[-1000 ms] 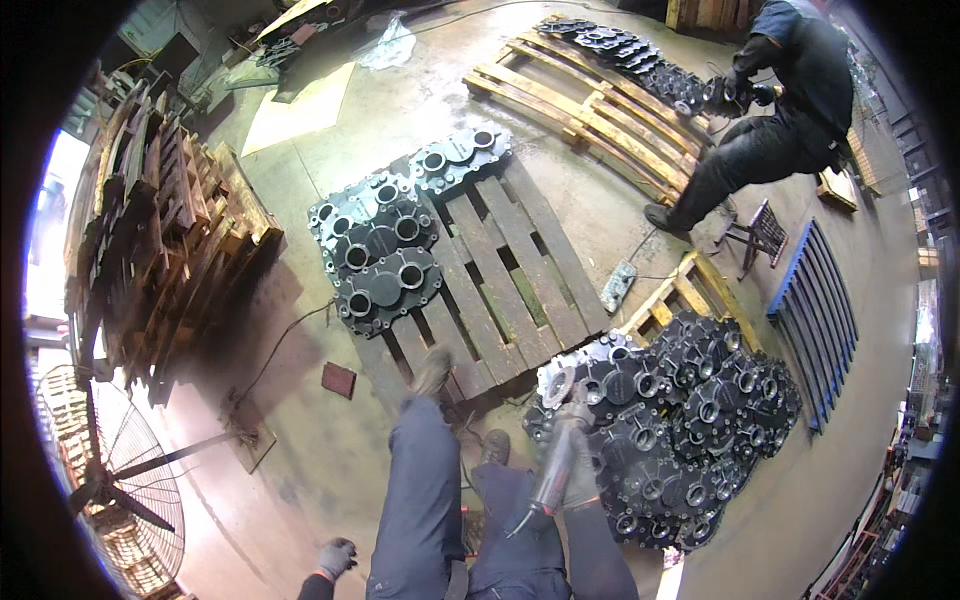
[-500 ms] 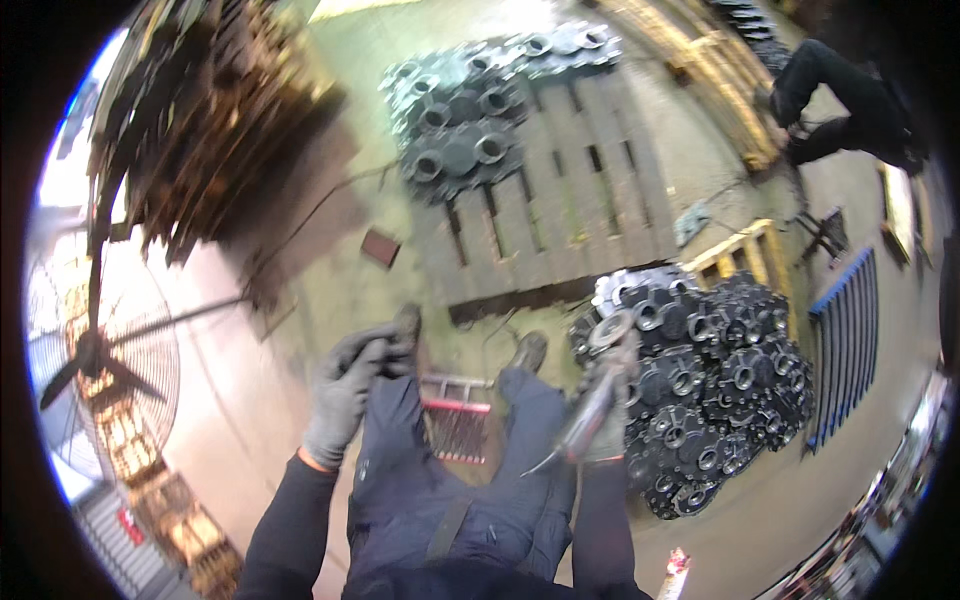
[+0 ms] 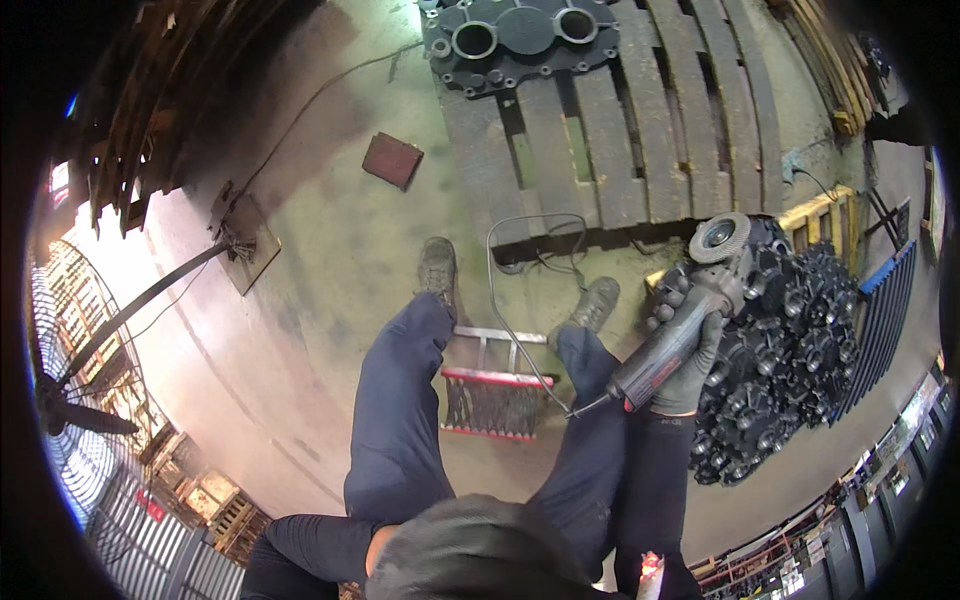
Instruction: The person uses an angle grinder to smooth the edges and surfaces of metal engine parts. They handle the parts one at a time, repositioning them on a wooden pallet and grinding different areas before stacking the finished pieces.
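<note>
Gripping an angle grinder beside a heap of black castings

Standing on a pale concrete floor [image 3: 320, 250], the person looks down past their own dark trouser legs and two grey shoes. Ahead lies a wooden pallet [image 3: 620, 150], its slats running away from the feet, with a flat black plate with round holes [image 3: 520, 35] resting at its far end. To the person's right sits a heap of black castings [image 3: 800, 340], round, ribbed pieces piled close together, touching the pallet's near right corner. Between the shoes stands a small red-edged metal stool [image 3: 490, 395].

Only the right hand [image 3: 690, 360] shows: gloved in grey, it is clamped around the body of the angle grinder [image 3: 690, 320]. The left hand lies out of view; a dark sleeve folds back at the lower edge, so whether it is closed I cannot tell.

Its long axis runs from lower left up to upper right, tail toward the knee, grinding disc [image 3: 720, 238] at the far end, face up toward the camera. That disc hangs just over the near-left edge of the heap, so the castings lie directly to the right of the tool's head. A thin cord [image 3: 500, 290] loops from the tail toward the pallet
</note>
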`<state>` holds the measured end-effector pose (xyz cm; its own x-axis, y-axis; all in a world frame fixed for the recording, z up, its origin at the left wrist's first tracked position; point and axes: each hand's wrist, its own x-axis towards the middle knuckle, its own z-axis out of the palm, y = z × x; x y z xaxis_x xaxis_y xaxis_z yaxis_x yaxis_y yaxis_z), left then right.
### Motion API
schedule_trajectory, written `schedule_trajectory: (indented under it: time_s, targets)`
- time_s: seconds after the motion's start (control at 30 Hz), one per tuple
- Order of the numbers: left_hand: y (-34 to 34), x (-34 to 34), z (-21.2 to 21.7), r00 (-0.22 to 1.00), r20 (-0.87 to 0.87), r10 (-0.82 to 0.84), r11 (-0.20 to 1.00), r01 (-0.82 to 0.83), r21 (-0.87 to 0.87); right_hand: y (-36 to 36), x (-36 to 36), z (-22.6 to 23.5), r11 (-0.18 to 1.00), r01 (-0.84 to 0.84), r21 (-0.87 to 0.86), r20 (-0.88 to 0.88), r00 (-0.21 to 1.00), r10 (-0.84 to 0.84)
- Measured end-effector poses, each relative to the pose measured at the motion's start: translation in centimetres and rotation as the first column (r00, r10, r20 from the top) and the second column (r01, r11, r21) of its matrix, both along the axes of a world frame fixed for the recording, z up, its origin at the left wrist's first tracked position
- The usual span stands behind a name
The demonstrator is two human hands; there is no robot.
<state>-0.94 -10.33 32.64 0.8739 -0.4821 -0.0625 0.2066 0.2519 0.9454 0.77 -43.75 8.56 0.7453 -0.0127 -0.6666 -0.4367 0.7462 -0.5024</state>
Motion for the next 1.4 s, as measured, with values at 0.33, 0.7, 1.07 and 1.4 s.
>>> schedule_trajectory:
  time_s: [0.33,0.7,1.07,1.4]
  targets:
    - [-0.1,0.5,-12.4,0.932,0.241,0.271,0.955,-0.291,0.050,2.9,2.3,-7.1,0.991,-0.120,0.061,0.001,0.993,0.121]
    - [4.6,-2.2,-22.0,0.645,-0.057,0.762,0.643,-0.743,0.187,1.7,0.2,-7.3,0.978,-0.026,0.208,0.358,0.932,-0.052]
    - [7.6,-4.6,-26.2,0.529,0.272,0.804,0.559,-0.828,-0.042,-0.7,-6.9,-4.6,0.999,0.031,-0.043,0.525,0.851,-0.004]
    - [6.5,-1.8,-30.7,0.644,0.218,0.733,0.656,-0.755,0.023,-6.1,-6.8,-5.8,0.990,0.132,0.042,0.572,0.810,-0.132]
